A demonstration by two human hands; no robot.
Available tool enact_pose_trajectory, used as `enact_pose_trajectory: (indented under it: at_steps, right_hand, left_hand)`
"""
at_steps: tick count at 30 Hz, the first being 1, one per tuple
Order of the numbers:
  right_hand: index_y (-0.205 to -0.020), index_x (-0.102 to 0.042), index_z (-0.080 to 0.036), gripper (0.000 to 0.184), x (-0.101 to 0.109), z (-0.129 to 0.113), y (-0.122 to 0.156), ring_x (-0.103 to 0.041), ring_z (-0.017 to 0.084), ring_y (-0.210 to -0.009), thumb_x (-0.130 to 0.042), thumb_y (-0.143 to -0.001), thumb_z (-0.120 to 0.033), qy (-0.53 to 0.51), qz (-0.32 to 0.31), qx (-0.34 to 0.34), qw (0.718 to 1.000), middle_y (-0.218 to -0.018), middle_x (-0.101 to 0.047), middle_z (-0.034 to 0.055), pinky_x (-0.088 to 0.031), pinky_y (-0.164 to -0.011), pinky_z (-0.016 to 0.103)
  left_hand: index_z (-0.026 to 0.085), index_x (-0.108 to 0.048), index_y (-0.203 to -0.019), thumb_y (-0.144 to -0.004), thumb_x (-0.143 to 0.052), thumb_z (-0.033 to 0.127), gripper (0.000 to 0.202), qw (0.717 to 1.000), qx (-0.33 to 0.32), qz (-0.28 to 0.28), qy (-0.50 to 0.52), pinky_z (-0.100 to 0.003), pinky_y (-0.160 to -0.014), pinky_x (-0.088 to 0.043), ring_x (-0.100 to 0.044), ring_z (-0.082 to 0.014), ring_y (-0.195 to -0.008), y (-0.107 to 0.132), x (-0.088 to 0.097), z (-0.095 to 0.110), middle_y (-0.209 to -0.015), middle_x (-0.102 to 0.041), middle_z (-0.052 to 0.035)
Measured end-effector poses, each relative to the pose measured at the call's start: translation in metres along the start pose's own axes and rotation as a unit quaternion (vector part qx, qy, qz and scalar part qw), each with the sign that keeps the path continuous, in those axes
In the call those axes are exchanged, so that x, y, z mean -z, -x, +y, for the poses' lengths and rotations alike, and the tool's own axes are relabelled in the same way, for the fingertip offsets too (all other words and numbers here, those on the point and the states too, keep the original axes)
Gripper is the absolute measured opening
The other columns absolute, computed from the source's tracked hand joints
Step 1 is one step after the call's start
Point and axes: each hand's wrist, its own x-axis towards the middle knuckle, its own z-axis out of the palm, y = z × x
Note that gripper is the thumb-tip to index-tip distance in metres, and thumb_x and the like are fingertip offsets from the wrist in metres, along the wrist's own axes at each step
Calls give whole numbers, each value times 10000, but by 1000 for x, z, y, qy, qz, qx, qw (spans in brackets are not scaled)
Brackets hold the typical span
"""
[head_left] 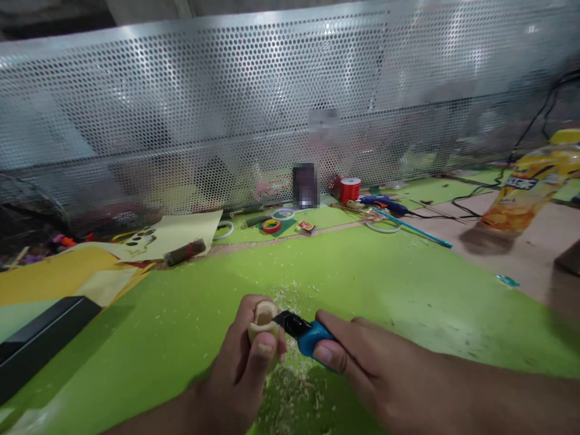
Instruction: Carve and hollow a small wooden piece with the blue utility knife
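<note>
My left hand (240,365) is closed around a short, hollow bamboo tube (264,326), its pale, notched open end facing up. My right hand (362,356) grips a utility knife (312,338) with a blue handle and a dark blade. The blade meets the tube's rim on its right side; how deep it sits I cannot tell. Pale shavings (294,396) lie under and beyond both hands on the green tabletop (181,326).
A perforated metal screen (203,109) stands across the back. Before it lie tape rolls (272,226), a red spool (350,192), a blue glue gun (385,204) and a blue stick (421,232). A drink bottle (525,187) stands right; paper sheets (176,232) and a black-edged object (49,338) are left.
</note>
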Motion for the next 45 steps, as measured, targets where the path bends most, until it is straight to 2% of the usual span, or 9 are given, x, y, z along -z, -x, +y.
enact_pose_trajectory:
  at_steps: [5,8,13,17,21,23,29,39,45]
  right_hand:
    - [-854,-485,-217,354,7,-2,-1,-439,140,-597,-362,-981,-524,-23,-25,-3,999,-688,-507,-7,-325,-528,264]
    - [-871,-486,-213,342,10,-2,-3,-414,124,-602,-339,-999,-493,-28,-46,19,998,-714,-494,-17,-319,-531,252]
    - [-894,-481,-207,340,12,2,-5,-402,115,-586,-309,-1013,-475,-16,-67,39,997,-690,-465,-30,-291,-523,251]
    - [-886,-447,-214,333,6,8,-6,-402,117,-558,-306,-1012,-488,-5,-19,56,998,-660,-451,-35,-266,-506,260]
    - [-905,-426,-224,360,0,12,-7,-390,122,-525,-238,-1018,-510,19,34,39,998,-615,-411,-43,-255,-500,272]
    - [-902,-424,-227,364,0,13,-7,-395,125,-526,-235,-1017,-516,31,47,35,998,-604,-405,-42,-253,-501,274]
    - [-912,-406,-239,331,1,14,-7,-330,115,-465,-241,-1015,-507,35,18,27,999,-577,-382,-55,-240,-466,270]
    - [-921,-387,-231,294,0,14,-6,-304,114,-449,-243,-1013,-470,85,13,28,996,-590,-384,-47,-206,-446,279]
    - [-891,-401,-220,301,5,11,-5,-365,117,-473,-250,-1008,-452,79,-5,47,996,-612,-443,-24,-211,-446,268]
  left_hand:
    - [205,-412,-1116,-956,-392,578,406,999,-14,-10,45,-242,-569,-389,-482,-134,-632,4,2,-6,-738,-568,-13]
    - [222,-419,-1069,-952,-380,595,393,996,-8,-50,70,-248,-640,-438,-509,-131,-674,4,3,-6,-763,-552,-8]
    - [225,-413,-1039,-941,-399,609,397,992,18,-57,115,-231,-630,-434,-502,-116,-674,1,3,-3,-767,-533,2]
    - [216,-407,-1074,-955,-358,600,405,996,25,-47,78,-243,-628,-427,-505,-132,-687,-3,2,1,-773,-561,-13]
    - [208,-412,-1126,-968,-326,583,416,999,-24,-1,27,-270,-651,-431,-510,-158,-734,-6,1,-3,-827,-570,-40]
    - [207,-413,-1136,-985,-300,557,397,998,-47,-1,31,-269,-631,-432,-506,-158,-723,-7,0,-6,-823,-563,-40]
    - [219,-385,-1158,-999,-298,529,359,998,-40,-11,38,-249,-609,-416,-510,-144,-729,-6,-1,-12,-837,-571,-27]
    - [217,-370,-1151,-992,-318,538,362,998,-50,-25,4,-261,-633,-420,-502,-141,-717,-3,1,-15,-833,-549,-13]
    - [212,-372,-1114,-1000,-323,512,324,996,-74,-46,-28,-252,-615,-424,-486,-128,-671,-3,0,-11,-804,-543,-6]
